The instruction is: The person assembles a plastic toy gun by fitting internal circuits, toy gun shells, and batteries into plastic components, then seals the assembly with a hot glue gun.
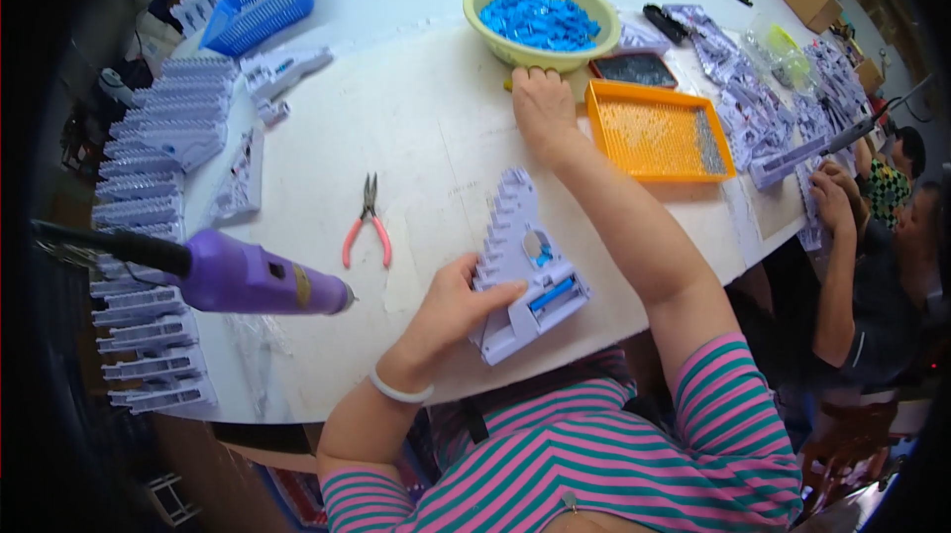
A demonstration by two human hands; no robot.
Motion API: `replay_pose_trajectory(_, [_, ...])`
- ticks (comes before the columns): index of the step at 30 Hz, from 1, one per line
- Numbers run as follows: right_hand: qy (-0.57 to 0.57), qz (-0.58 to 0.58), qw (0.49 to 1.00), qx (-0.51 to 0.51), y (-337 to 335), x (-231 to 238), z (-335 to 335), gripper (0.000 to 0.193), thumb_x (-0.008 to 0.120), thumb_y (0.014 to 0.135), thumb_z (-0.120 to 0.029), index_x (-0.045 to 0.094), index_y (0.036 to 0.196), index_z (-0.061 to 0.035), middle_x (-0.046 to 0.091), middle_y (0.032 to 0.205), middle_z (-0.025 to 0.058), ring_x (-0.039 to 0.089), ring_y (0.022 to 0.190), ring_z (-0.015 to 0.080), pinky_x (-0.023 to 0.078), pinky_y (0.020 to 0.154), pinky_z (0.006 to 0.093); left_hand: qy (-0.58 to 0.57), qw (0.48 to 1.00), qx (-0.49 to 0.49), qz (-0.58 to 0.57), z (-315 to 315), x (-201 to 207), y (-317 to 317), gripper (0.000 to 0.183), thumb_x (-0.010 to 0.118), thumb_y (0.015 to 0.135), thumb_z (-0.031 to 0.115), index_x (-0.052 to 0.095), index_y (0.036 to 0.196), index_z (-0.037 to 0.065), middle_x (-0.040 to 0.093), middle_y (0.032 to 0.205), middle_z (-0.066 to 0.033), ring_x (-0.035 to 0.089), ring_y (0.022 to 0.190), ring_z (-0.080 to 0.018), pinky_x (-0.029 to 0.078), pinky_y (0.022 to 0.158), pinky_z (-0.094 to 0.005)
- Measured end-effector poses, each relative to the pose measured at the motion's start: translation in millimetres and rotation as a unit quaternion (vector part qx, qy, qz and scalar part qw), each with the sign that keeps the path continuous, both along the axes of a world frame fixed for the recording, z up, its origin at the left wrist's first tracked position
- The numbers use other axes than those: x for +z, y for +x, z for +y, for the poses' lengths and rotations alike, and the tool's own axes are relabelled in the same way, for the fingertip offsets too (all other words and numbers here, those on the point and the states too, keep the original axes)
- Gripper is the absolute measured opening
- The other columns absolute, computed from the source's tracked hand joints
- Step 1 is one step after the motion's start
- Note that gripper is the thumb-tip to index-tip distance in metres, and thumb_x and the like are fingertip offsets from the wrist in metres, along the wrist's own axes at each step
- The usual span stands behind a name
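On the near part of the table lies a lavender plastic housing with a toothed edge, a round opening and blue parts set in it. My left hand grips its left side, thumb across the top and fingers along the toothed edge. Stretched far forward, my right hand has its fingers curled down at the near side of a pale green bowl of small blue parts. A bit of something yellow peeks out beside those fingers; what they hold is hidden.
Pink-handled pliers and a hanging purple electric screwdriver are at left, near rows of lavender housings and a blue basket. An orange tray of small metal pieces stands right. Another person's hands work beyond.
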State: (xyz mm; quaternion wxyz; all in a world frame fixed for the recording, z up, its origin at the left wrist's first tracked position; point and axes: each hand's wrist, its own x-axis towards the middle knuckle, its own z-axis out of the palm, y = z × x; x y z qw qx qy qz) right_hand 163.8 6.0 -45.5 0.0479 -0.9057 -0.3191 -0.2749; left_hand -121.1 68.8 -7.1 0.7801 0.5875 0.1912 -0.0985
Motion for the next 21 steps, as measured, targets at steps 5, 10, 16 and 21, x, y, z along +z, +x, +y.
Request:
replay_pose_trajectory(5, [0.205, 0.137, 0.956, 0.162, -47, 49, -58, 0.011, 0.059, 0.094, -0.006, 0.061, 0.105, -0.0043, 0.067, 0.094, 0.0169, 0.066, 0.089, 0.0375, 0.054, 0.078, 0.0460, -0.039, 0.998, 0.052, 0.009, 5, 8, 0, 0.046, 0.081, 0.085, 0.014, 0.062, 0.119, -0.010, 0.071, 0.105, -0.0145, 0.070, 0.089, -0.0167, 0.058, 0.080, -0.0306])
replay_pose_trajectory(10, [0.166, 0.202, 0.940, 0.219, -84, 38, -117, 0.015, 0.066, 0.092, 0.001, 0.063, 0.107, -0.0015, 0.067, 0.103, 0.0176, 0.068, 0.094, 0.0347, 0.054, 0.080, 0.0407, -0.020, 0.999, 0.048, 0.016, 3, 11, 3, 0.046, 0.079, 0.086, 0.011, 0.060, 0.122, -0.010, 0.071, 0.108, -0.0153, 0.071, 0.090, -0.0170, 0.059, 0.080, -0.0313])
replay_pose_trajectory(16, [0.083, 0.223, 0.933, 0.269, -81, 32, -104, 0.033, 0.066, 0.090, 0.002, 0.068, 0.121, -0.0049, 0.065, 0.133, 0.0176, 0.064, 0.119, 0.0356, 0.053, 0.100, 0.0393, -0.059, 0.995, 0.073, -0.018, -1, 8, 0, 0.048, 0.078, 0.088, 0.008, 0.057, 0.126, -0.010, 0.070, 0.112, -0.0153, 0.071, 0.095, -0.0185, 0.058, 0.086, -0.0313])
replay_pose_trajectory(21, [0.014, 0.234, 0.936, 0.262, -103, 29, -145, 0.024, 0.064, 0.092, -0.003, 0.070, 0.115, -0.0039, 0.066, 0.132, 0.0160, 0.061, 0.126, 0.0347, 0.052, 0.103, 0.0394, -0.055, 0.995, 0.089, -0.005, 2, 14, -1, 0.049, 0.078, 0.087, 0.009, 0.056, 0.127, -0.011, 0.070, 0.112, -0.0160, 0.071, 0.096, -0.0194, 0.058, 0.088, -0.0316])
